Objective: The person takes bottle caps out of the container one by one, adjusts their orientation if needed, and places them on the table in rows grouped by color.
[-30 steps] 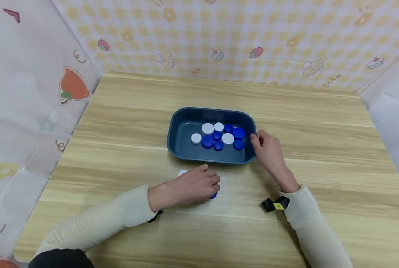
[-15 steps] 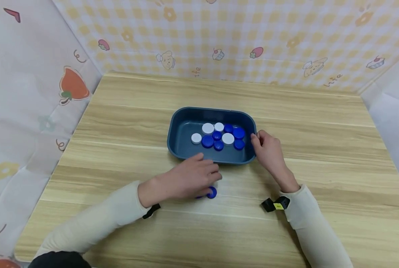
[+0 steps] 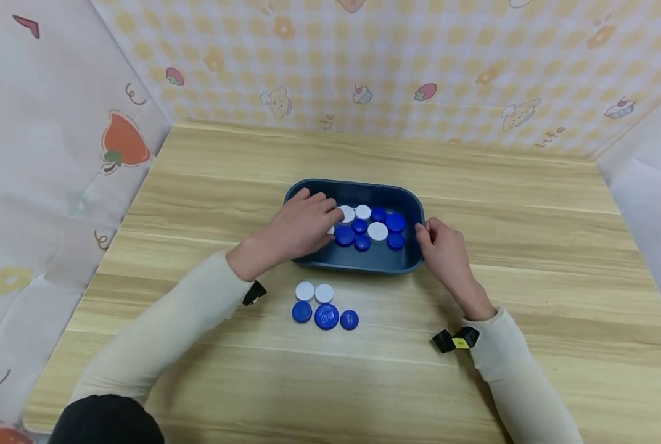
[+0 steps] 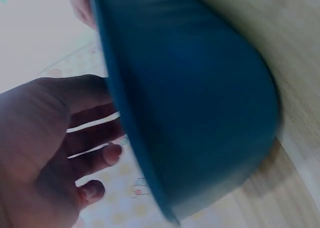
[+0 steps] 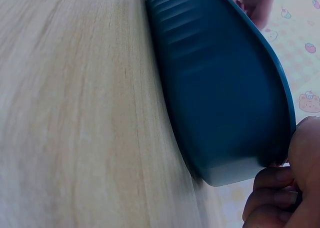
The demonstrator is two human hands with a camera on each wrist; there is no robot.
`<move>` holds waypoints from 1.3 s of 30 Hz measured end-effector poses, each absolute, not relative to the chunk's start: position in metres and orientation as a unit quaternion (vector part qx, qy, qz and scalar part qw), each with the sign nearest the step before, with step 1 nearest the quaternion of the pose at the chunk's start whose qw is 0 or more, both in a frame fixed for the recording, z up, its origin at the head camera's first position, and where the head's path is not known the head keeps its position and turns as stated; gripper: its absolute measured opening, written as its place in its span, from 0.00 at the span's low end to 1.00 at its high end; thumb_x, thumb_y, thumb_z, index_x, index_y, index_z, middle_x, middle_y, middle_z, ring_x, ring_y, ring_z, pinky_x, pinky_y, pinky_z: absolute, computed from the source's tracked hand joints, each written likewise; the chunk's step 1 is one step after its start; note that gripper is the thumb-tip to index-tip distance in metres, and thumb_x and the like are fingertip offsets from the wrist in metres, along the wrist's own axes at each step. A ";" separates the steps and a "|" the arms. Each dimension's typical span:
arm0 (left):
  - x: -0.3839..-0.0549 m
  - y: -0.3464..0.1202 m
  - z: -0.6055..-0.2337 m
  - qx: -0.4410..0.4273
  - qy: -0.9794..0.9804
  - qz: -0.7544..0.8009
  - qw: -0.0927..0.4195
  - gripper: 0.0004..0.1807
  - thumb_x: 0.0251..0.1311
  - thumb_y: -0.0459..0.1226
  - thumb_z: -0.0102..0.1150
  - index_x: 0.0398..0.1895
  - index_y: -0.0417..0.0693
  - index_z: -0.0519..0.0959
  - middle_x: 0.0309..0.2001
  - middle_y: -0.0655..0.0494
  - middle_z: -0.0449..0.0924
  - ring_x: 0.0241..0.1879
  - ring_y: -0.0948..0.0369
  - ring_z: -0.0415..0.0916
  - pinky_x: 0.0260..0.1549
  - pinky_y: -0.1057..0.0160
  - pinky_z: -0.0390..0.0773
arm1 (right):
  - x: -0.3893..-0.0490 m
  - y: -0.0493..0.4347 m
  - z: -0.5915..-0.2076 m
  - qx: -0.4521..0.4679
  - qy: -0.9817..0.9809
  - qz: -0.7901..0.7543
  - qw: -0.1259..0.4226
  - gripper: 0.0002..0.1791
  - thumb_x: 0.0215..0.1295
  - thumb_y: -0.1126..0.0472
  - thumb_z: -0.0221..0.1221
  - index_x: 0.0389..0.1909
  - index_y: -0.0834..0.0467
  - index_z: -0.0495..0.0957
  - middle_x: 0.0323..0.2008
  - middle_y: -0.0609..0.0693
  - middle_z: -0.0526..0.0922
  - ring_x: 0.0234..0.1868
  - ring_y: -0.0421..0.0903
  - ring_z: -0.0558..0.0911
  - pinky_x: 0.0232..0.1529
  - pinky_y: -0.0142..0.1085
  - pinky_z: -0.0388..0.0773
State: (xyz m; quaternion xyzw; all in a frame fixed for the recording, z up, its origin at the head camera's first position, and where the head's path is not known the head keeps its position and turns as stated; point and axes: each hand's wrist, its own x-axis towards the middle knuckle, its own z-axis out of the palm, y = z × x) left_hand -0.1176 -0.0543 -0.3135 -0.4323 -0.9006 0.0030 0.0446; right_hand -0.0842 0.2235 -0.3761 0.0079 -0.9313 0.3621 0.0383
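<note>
A dark blue-green plastic tray (image 3: 358,266) holds several white and blue bottle caps, among them a blue cap (image 3: 395,222) and a white cap (image 3: 377,231). My left hand (image 3: 296,227) is over the tray's left part, fingertips near the white caps. In the left wrist view, the left hand (image 4: 40,138) has loosely bent, spread fingers, partly behind the tray wall (image 4: 195,102); no cap shows in it. My right hand (image 3: 447,256) pinches the tray's right rim between thumb and fingers; the right wrist view shows this hand (image 5: 295,188) at the tray's corner.
In front of the tray, two white caps, one being the left white cap (image 3: 304,291), lie above a row of three blue caps, including a large blue cap (image 3: 327,316). The wooden table (image 3: 508,216) meets a checked cloth backdrop (image 3: 397,55).
My left hand has moved up from the caps on the table to over the tray's left part, uncovering the two white and three blue caps. The right hand stays on the rim.
</note>
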 end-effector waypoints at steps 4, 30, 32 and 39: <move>-0.127 -0.051 -0.319 -0.424 -0.905 0.029 0.010 0.18 0.58 0.43 0.66 0.47 0.42 0.80 0.43 0.48 0.81 0.41 0.52 0.75 0.34 0.59 0.67 | -0.084 0.224 -0.377 0.007 -0.931 0.362 0.040 0.19 0.73 0.54 0.48 0.24 0.60 0.70 0.16 0.51 0.66 0.19 0.49 0.67 0.16 0.34 0.60; -0.130 -0.052 -0.337 -0.412 -0.910 0.032 0.008 0.17 0.61 0.43 0.62 0.48 0.42 0.81 0.44 0.48 0.82 0.40 0.53 0.74 0.34 0.60 0.67 | -0.083 0.223 -0.377 0.015 -0.931 0.362 0.054 0.19 0.73 0.55 0.48 0.22 0.59 0.68 0.15 0.49 0.65 0.17 0.47 0.66 0.15 0.34 0.59; -0.124 -0.054 -0.331 -0.421 -0.906 0.014 0.030 0.17 0.60 0.44 0.62 0.47 0.42 0.81 0.41 0.48 0.81 0.38 0.53 0.73 0.32 0.60 0.66 | -0.083 0.223 -0.377 0.014 -0.931 0.362 0.054 0.19 0.73 0.55 0.48 0.22 0.59 0.68 0.15 0.49 0.65 0.17 0.47 0.66 0.15 0.34 0.59; -0.091 -0.053 -0.313 -0.471 -0.875 -0.057 0.091 0.20 0.59 0.45 0.64 0.50 0.44 0.81 0.43 0.51 0.80 0.40 0.55 0.73 0.31 0.62 0.68 | -0.085 0.222 -0.376 0.012 -0.934 0.354 0.052 0.19 0.73 0.55 0.48 0.21 0.59 0.68 0.15 0.49 0.65 0.17 0.48 0.67 0.16 0.35 0.59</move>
